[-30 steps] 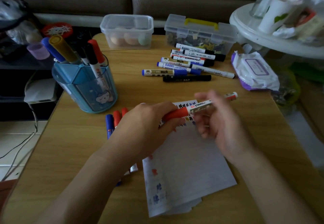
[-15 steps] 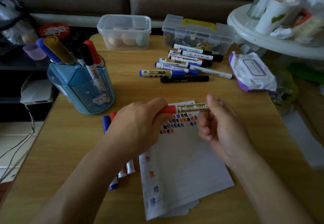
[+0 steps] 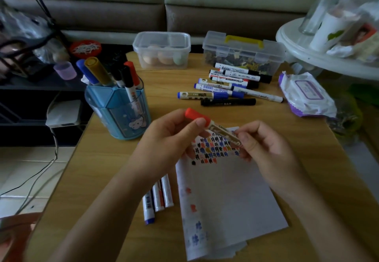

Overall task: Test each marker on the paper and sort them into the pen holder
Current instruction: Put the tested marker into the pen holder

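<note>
A red-capped whiteboard marker [image 3: 213, 126] is held in the air over the top of the white paper [image 3: 227, 196], its cap pointing up and left. My left hand [image 3: 170, 138] grips the marker by its red cap end. My right hand [image 3: 264, 147] pinches the other end of the barrel. The paper bears many small red, blue and black test marks near its top. The blue pen holder [image 3: 119, 108] stands at the left with several markers upright in it. Several more markers [image 3: 225, 89] lie in a loose pile at the back of the table.
Three markers [image 3: 158, 198] lie on the wooden table [image 3: 98, 179] left of the paper. At the back stand a clear box with eggs [image 3: 162, 50] and a clear case with a yellow handle [image 3: 244, 52]. A wet-wipe pack [image 3: 305, 95] lies at the right.
The marker has turned from level to slanting, its red cap end raised up and left by my left hand. My right hand has slid down along the barrel to its far end.
</note>
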